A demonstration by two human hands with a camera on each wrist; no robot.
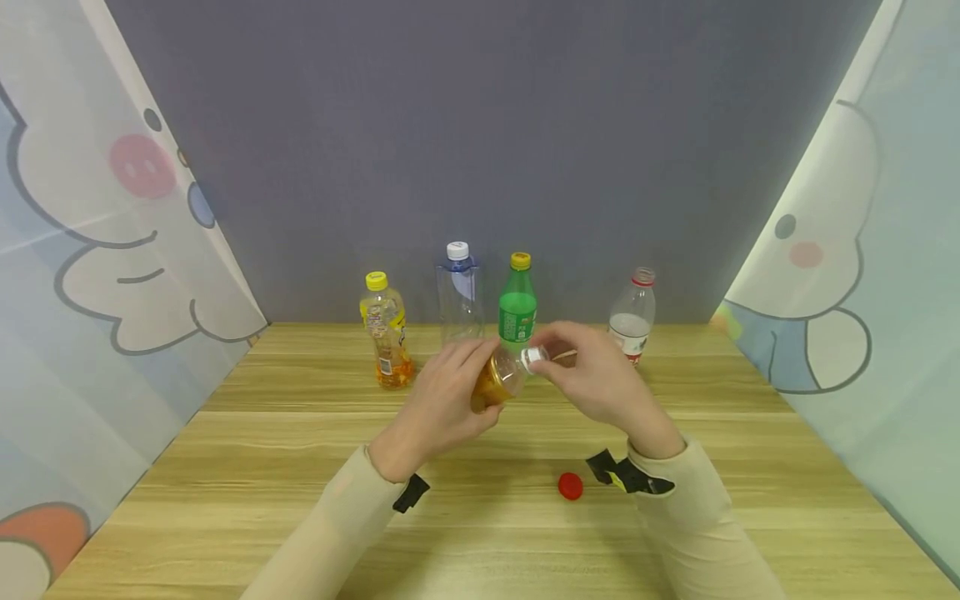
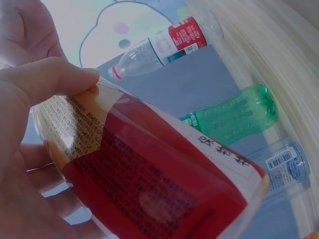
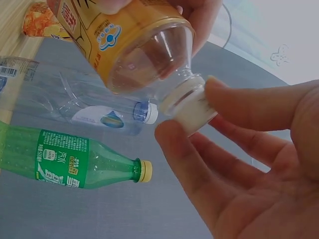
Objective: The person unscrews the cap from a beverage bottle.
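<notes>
Orange-labelled bottle, tilted on the near side of the green bottle, should be steadied, not squeezed, by the left hand clamped round it while the right hand, grip pinching the white cap, turns squarely on-axis.

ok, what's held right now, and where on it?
One orange-labelled bottle: the left hand grips its labelled body, the right hand pinches its white cap with the fingers.
</notes>
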